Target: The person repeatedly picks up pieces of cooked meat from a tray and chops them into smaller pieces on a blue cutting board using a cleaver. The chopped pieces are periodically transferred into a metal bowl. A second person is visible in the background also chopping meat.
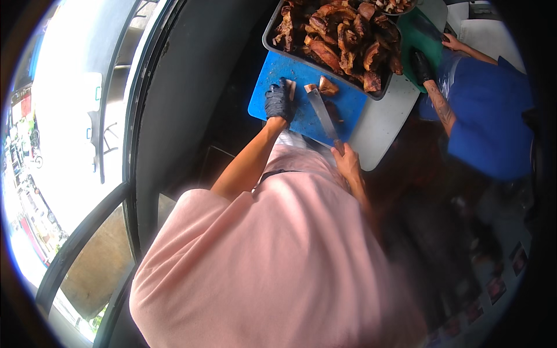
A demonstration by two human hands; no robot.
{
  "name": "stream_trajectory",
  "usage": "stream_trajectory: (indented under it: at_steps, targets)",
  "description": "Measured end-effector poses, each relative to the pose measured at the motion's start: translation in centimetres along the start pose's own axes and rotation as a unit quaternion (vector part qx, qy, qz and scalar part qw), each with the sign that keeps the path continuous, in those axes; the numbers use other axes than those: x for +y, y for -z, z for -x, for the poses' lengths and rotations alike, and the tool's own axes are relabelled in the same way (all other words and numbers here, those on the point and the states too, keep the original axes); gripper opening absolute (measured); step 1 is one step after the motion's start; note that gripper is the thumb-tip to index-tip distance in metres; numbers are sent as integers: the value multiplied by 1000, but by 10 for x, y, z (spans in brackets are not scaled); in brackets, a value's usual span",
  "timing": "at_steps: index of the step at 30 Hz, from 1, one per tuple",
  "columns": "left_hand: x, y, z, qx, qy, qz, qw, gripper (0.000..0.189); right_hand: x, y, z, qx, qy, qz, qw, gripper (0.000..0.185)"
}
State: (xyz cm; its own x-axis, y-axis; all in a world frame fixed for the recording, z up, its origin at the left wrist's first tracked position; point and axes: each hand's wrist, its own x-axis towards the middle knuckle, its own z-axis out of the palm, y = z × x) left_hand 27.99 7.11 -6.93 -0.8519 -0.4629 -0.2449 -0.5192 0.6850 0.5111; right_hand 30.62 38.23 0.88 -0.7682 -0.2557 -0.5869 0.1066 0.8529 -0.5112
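Observation:
My left hand (278, 103), in a black glove, holds a pale-sided piece of cooked meat (293, 89) down against the blue cutting board (272, 69). The fingers hide part of that piece. In my bare right hand (349, 162) is the handle of a kitchen knife (323, 114). Its long blade slants up and left over the board, the tip close to a small bit of meat (310, 88). Just right of the tip lies a browned chunk of meat (329, 87). Dark juice and crumbs mark the board around the blade.
Beyond the board, a deep metal tray (320, 68) holds several roasted meat pieces (324, 51). A bowl of chopped meat (394, 5) stands behind it. At right, a co-worker in blue (489, 122) holds a knife (426, 26) over a green cutting board (409, 48). A window (78, 130) is at left.

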Motion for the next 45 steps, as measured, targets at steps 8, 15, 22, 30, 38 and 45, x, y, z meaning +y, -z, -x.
stream_trajectory:
  at_steps: [8,15,22,30,38,45]
  targets:
    - [-12,37,5,-80,-134,-13,988,66,-21,0,0,49,76,-10,996,40]
    - [-40,30,31,-74,-75,36,994,70,-39,-39,-18,101,138,-50,984,37]
    - [-56,23,20,-79,-107,56,989,72,-57,-66,-54,60,109,-1,992,36]
    - [-53,20,27,-65,-77,80,992,68,-52,-76,-39,105,119,-34,987,36]
    - [-51,23,28,-92,-59,85,990,68,-52,-73,-45,111,142,-22,983,32]
    - [-60,12,26,-64,-97,115,986,61,-66,-97,-47,70,51,30,996,34]
